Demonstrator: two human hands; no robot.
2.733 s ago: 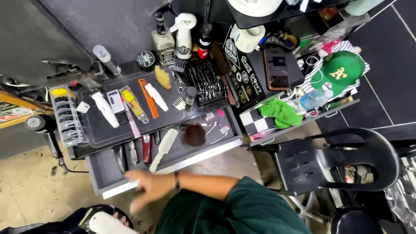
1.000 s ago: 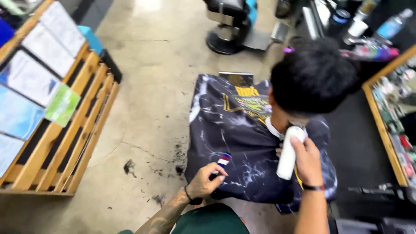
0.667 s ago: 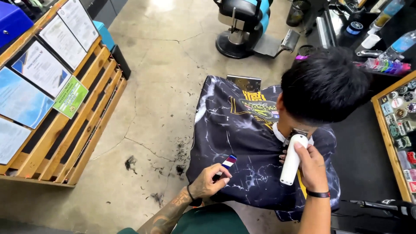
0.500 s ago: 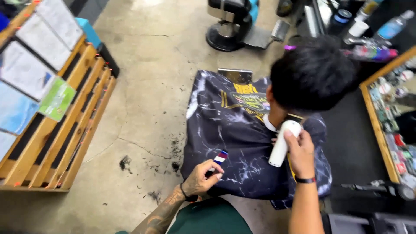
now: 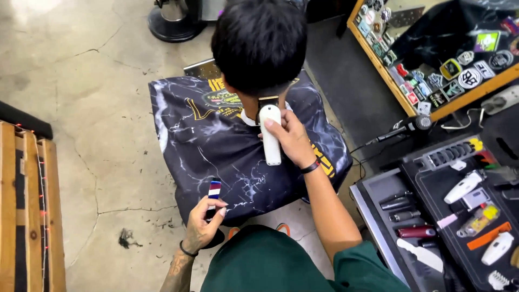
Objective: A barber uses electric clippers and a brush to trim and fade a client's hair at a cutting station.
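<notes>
While the right hand [image 5: 292, 141] grips a white hair clipper [image 5: 270, 134] at centre frame, its fingers wrapped around the body, the blade end meets the nape of a seated person's dark hair [image 5: 259, 43]. Lower left of centre, the left hand [image 5: 203, 227] pinches a striped comb [image 5: 214, 190] over the black marbled cape [image 5: 216, 157]. A tool tray [image 5: 432, 216] occupies the lower right.

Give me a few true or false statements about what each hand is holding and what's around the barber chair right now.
1. The right hand holds a white hair clipper at the nape of the seated person. True.
2. The left hand is empty. False: it holds a red, white and blue striped comb.
3. The cape is plain white. False: it is dark marbled.
4. Hair clippings lie on the concrete floor. True.
</notes>
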